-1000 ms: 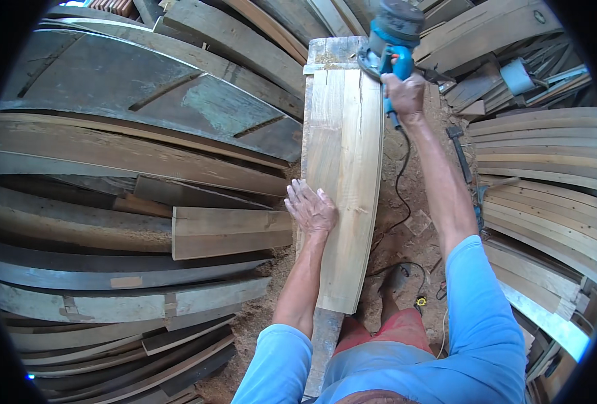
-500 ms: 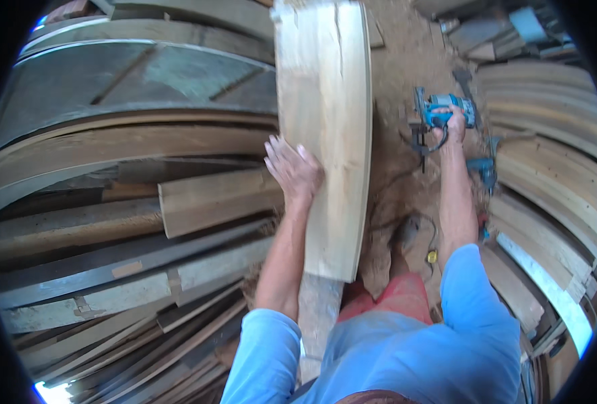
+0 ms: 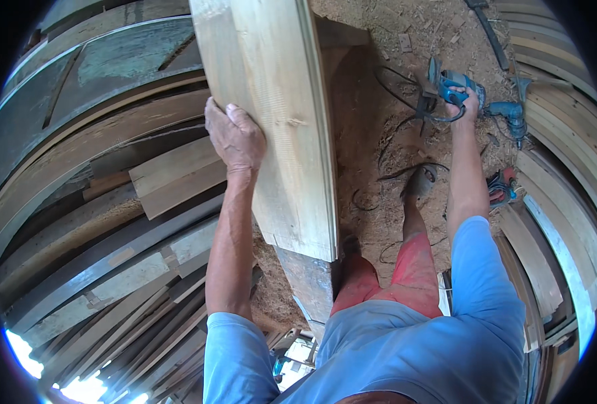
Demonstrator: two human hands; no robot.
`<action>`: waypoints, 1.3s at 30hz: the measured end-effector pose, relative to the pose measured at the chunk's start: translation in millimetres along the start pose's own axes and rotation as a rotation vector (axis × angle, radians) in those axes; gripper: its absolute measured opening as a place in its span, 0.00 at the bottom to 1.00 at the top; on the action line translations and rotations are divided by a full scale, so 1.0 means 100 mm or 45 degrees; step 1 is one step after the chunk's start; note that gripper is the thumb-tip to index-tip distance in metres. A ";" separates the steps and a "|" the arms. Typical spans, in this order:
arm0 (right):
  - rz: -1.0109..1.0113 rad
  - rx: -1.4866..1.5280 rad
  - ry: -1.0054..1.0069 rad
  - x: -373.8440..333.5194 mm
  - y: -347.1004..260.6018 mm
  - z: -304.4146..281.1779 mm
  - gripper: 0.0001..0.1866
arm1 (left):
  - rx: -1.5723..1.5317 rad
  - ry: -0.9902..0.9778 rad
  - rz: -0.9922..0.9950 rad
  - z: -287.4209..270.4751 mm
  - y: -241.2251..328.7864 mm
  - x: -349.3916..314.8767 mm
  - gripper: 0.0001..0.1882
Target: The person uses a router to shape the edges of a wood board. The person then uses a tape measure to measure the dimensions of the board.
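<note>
A long pale wooden plank [image 3: 282,128] lies along a worn grey support beam [image 3: 305,273] in front of me. My left hand [image 3: 236,138] is at the plank's left edge, thumb on the near side and fingers bent over the edge. Out to the right, my right hand [image 3: 469,101] is wrapped round the handle of a teal power tool [image 3: 453,84] with a flat metal base plate. The tool is held apart from the plank, base turned toward it. A dark cord hangs below it.
On the sawdust floor to the right lie a teal drill [image 3: 510,118] and a red-and-teal power tool [image 3: 500,187]. Stacked boards [image 3: 96,222] fill the left side, and more curved boards [image 3: 561,128] line the right. Cord loops [image 3: 406,172] lie near my foot.
My view has shifted, so the plank appears further left and tilted. My left hand has gone from lying spread on the plank to its left edge. The right hand still holds the teal power tool.
</note>
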State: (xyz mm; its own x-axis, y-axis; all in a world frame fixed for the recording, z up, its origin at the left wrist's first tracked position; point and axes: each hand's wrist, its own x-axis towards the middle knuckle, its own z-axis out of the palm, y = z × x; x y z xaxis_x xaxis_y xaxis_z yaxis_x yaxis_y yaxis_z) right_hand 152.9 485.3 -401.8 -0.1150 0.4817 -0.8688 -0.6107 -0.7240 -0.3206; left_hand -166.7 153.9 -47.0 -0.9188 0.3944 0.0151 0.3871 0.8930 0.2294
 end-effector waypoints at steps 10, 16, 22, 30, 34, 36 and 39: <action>0.132 -0.537 0.069 0.18 -0.13 -1.28 0.11 | -0.113 -0.058 -0.081 -0.06 0.07 -0.03 0.27; 0.285 -1.178 0.341 -0.28 -0.12 -1.71 0.17 | -0.105 -0.077 -0.128 -0.06 0.17 0.02 0.26; -0.757 -2.580 0.063 -1.47 -0.04 -1.14 0.26 | -0.041 -0.005 -0.165 -0.06 0.10 -0.04 0.26; -0.040 -1.955 -1.330 -3.90 0.65 -0.17 0.32 | 0.081 0.110 -0.083 -0.07 0.07 -0.03 0.28; -0.221 -2.331 -1.239 -4.69 1.15 -0.17 0.38 | 0.133 0.305 -0.039 0.08 0.08 -0.22 0.32; -0.190 -2.277 -1.048 -4.90 1.12 -0.16 0.34 | 0.104 0.234 -0.097 -0.01 0.21 -0.47 0.31; -0.193 -2.360 -0.959 -5.30 0.85 -0.10 0.29 | -0.029 0.177 -0.146 -0.04 0.10 -0.80 0.29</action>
State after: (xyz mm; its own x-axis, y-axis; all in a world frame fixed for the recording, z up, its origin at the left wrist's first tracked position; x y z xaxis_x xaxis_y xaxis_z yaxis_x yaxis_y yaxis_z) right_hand 169.3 163.7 27.2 -0.6946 0.2912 -0.6579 0.6953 0.0370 -0.7178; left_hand -89.7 130.3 -42.3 -0.9592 0.2551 0.1219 0.2788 0.9246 0.2595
